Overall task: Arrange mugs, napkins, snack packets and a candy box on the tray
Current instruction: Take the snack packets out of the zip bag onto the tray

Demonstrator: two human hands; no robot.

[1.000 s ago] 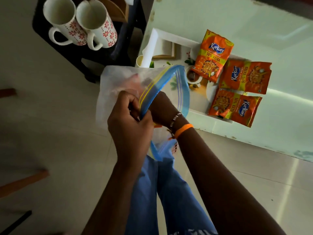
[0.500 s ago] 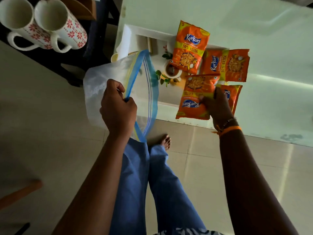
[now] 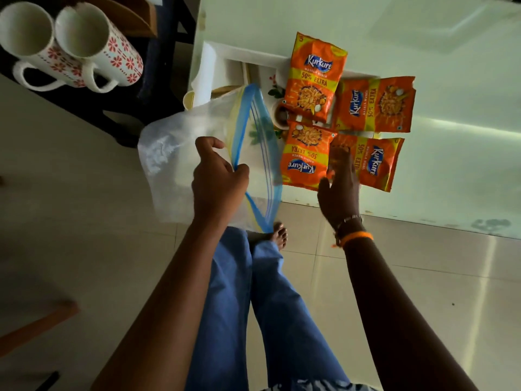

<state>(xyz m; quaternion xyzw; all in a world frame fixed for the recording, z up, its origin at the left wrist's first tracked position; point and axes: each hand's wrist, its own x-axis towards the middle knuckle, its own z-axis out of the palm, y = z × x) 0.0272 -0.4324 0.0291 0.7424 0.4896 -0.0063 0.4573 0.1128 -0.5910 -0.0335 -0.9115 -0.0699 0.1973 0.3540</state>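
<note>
Several orange Kurkure snack packets lie on the white printed tray point(image 3: 239, 56); the newest packet point(image 3: 306, 155) sits at the tray's near edge, beside another packet point(image 3: 372, 165). My right hand point(image 3: 338, 187) hovers over these two with fingers spread, its fingertips resting on them. My left hand point(image 3: 220, 176) pinches the blue and yellow zip edge of a clear plastic bag point(image 3: 180, 153), held open beside the tray. White napkins point(image 3: 205, 71) lie at the tray's left end. Two white mugs with red flowers point(image 3: 28, 32) point(image 3: 93, 35) stand off to the left.
The tray sits on a pale glossy table point(image 3: 423, 38) near its front edge. The mugs rest on a dark stool point(image 3: 118, 108) left of the table. My legs in blue trousers point(image 3: 253, 306) and a bare foot stand on the tiled floor below.
My right hand came out of the bag with an orange packet, laid it on the tray's near edge and opened. My left hand keeps holding the bag.
</note>
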